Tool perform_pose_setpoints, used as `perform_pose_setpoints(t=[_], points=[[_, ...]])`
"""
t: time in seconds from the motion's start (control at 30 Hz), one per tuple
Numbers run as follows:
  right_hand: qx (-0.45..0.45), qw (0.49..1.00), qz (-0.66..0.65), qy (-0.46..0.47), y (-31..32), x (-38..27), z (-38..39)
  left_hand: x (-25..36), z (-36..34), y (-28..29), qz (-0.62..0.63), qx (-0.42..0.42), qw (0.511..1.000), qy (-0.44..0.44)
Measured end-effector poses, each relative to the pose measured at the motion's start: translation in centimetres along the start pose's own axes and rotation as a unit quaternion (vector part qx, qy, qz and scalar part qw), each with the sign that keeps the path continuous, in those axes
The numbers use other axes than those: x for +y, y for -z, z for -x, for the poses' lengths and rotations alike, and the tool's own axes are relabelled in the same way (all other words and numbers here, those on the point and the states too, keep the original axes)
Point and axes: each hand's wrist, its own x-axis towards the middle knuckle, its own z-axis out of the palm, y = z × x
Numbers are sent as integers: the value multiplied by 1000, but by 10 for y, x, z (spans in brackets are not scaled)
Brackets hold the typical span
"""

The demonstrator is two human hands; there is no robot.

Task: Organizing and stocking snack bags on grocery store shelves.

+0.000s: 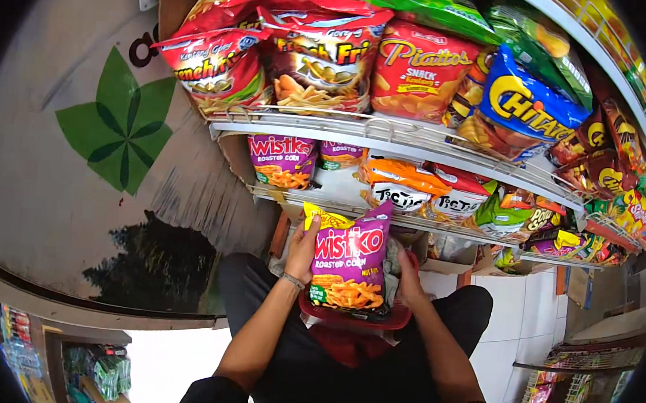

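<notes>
My left hand (pixel 298 254) grips the left edge of an upright purple snack bag (pixel 345 255) with a yellow top and orange snacks pictured on it. My right hand (pixel 409 271) is closed on a crumpled grey cloth (pixel 392 277) at the bag's right side; whether its hidden fingers touch the bag I cannot tell. Just under the bag, between my knees, is a red plastic container (pixel 374 321), partly hidden by the bag and my hands.
Wire shelves (pixel 387 137) of red, green, blue, purple and orange snack bags arch ahead and rightward, with cardboard boxes (pixel 447 251) below. A glass panel (pixel 53 198) with a green leaf decal stands left. Racks (pixel 549 389) are at lower right, stocked shelving (pixel 50 355) at lower left.
</notes>
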Motion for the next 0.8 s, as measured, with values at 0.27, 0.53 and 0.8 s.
perform_pose_setpoints(t=[0.27, 0.53, 0.8], points=[[-53, 968, 244, 7, -83, -31, 40, 32, 19, 16, 52, -112, 989, 80], [39, 941, 322, 95, -96, -32, 43, 18, 30, 39, 32, -204, 955, 211], [-107, 510, 701, 487, -131, -38, 67, 20, 44, 13, -124, -201, 959, 155]])
